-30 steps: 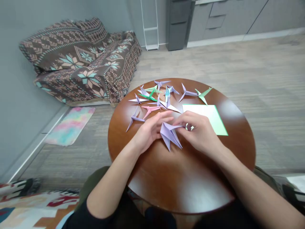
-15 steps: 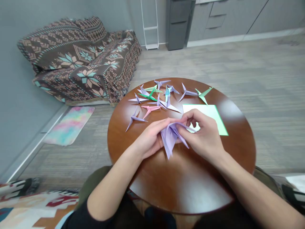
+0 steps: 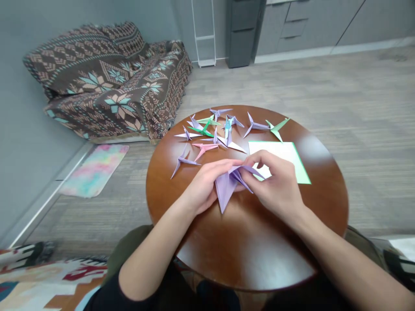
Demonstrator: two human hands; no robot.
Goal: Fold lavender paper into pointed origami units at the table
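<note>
Purple paper (image 3: 226, 188) has swung its lower point toward the left grip (image 3: 205, 183), which cups it as the right grip (image 3: 275, 180) pinches opposite, seeming light, crease-prone, best held by folded edges.

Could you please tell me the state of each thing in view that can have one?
Held purple paper: folded, pointed flaps spread
Left hand: cupped around the paper
Right hand: pinching the paper
Pink paper piece: folded, unheld
Dark green paper piece: folded, unheld
Green-edged white sheet: flat, partly hidden
Patterned throw: draped
Grey drawers: shut
</note>
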